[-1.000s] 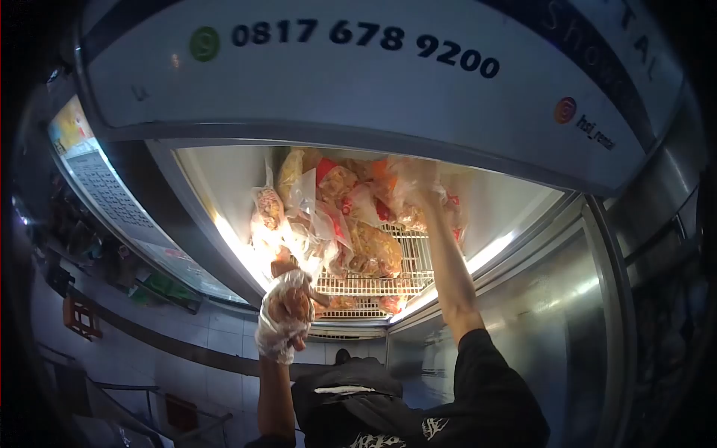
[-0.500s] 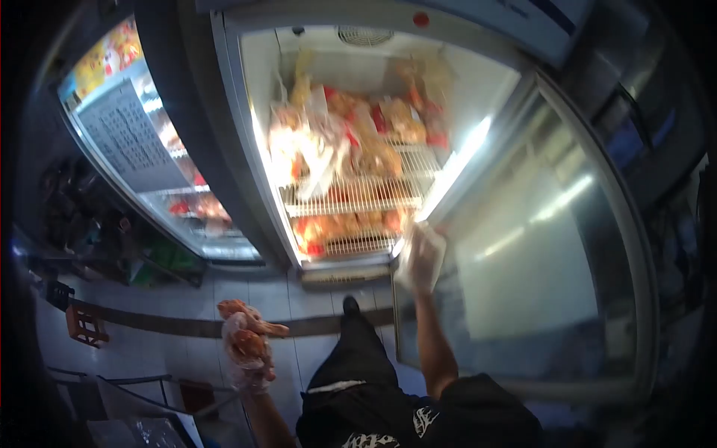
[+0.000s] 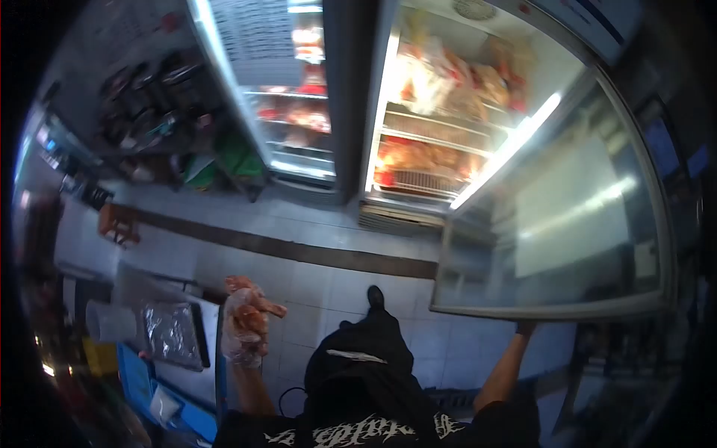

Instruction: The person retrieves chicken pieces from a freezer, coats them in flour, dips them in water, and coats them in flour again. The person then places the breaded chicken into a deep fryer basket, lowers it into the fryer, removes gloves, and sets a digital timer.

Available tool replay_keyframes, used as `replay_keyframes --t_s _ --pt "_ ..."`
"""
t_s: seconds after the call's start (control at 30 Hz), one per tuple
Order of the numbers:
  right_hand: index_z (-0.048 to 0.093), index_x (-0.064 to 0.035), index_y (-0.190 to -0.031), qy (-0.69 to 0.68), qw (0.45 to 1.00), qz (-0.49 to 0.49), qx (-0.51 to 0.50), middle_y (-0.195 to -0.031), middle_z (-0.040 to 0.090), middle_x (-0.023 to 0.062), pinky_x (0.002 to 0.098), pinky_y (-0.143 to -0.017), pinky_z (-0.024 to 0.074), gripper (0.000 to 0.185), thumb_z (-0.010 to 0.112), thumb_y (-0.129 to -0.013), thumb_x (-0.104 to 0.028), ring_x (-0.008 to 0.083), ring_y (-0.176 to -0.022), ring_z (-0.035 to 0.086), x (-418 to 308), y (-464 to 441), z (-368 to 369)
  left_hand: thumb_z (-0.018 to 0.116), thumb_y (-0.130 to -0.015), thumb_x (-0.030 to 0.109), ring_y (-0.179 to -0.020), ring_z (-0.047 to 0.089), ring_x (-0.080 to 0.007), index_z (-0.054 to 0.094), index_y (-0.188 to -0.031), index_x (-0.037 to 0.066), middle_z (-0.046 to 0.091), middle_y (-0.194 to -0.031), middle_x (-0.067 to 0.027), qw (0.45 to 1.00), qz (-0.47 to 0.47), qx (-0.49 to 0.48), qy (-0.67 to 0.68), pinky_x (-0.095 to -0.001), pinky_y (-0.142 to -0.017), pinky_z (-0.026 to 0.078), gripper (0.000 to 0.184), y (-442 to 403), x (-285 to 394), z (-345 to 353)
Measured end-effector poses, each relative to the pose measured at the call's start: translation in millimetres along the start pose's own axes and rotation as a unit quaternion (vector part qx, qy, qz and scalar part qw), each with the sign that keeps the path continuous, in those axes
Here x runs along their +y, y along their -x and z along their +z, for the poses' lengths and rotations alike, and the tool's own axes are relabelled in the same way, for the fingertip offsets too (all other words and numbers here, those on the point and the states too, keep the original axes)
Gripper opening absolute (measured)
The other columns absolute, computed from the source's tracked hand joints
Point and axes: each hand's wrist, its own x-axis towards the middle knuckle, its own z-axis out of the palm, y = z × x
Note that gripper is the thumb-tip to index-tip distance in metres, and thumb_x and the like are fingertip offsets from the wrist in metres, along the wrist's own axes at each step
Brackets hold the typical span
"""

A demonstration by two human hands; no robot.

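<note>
My left hand (image 3: 243, 351), in a clear plastic glove, is closed around several reddish pieces of meat (image 3: 252, 310) that look like chicken legs. It holds them low over the tiled floor, left of my legs. My right arm reaches to the lower edge of the open glass fridge door (image 3: 553, 224). Only a sliver of my right hand (image 3: 526, 327) shows there; its fingers are hidden behind the door. Inside the lit fridge (image 3: 437, 128), bagged, reddish-yellow food (image 3: 426, 75) sits on wire shelves.
To the left stands a second lit fridge (image 3: 291, 142) with its glass door shut. A small brown stool (image 3: 119, 225) is on the floor at far left. Beside my left arm, a table (image 3: 211, 328) carries a black plastic-wrapped package (image 3: 173, 334). Shelving with dark items (image 3: 160, 89) lines the back left.
My view has turned left, so the fridges appear further right. My right hand has moved from beside the fridge opening to behind the door's edge. The meat remains in my left hand.
</note>
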Motion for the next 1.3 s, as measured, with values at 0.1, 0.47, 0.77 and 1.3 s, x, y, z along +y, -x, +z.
replay_keyframes --t_s 0.1,0.47,0.77,1.3 --pt "0.057 -0.0075 -0.107 0.013 0.999 0.027 -0.045 -0.108 0.054 0.015 0.0442 -0.082 0.0411 0.031 0.05 -0.08 -0.021 0.0314 -0.1 0.05 -27 -14 10 0.082 -0.059 0.036 -0.069 0.058 -0.013 0.044 -0.122 0.003 0.058 -0.095 -0.0146 0.985 0.093 0.085 -0.119 -0.0242 -0.065 0.047 0.082 38 -9 -47" --pt "0.055 -0.0081 -0.112 0.006 0.994 -0.005 -0.108 -0.116 0.05 0.0165 0.0454 -0.088 0.039 0.035 0.044 -0.085 -0.026 0.0333 -0.108 0.045 -152 62 69 0.083 -0.056 0.031 -0.072 0.055 -0.0136 0.046 -0.118 0.002 0.057 -0.102 -0.0151 0.979 0.06 0.193 0.012 -0.0201 -0.064 0.04 0.079 110 16 -46" --pt "0.054 -0.0085 -0.117 -0.034 0.993 -0.108 -0.038 -0.123 0.047 0.0177 0.0463 -0.093 0.0373 0.039 0.039 -0.089 -0.031 0.0349 -0.116 0.041 -361 89 122 0.082 -0.053 0.021 -0.085 0.058 -0.0162 0.057 -0.108 0.002 0.058 -0.108 -0.0127 0.945 0.1 0.311 0.007 -0.0279 -0.081 0.042 0.063 124 4 -84" --pt "0.039 -0.0137 -0.131 -0.496 0.114 -0.762 -0.401 -0.14 0.029 0.0203 0.0478 -0.103 0.0282 0.059 0.057 -0.079 -0.035 0.0369 -0.126 0.034 -526 710 -79 0.074 -0.06 0.023 -0.059 0.051 -0.004 0.051 -0.119 0.004 0.062 -0.089 -0.006 0.731 0.233 0.639 0.049 -0.0141 -0.048 0.04 0.066 363 -41 -82"
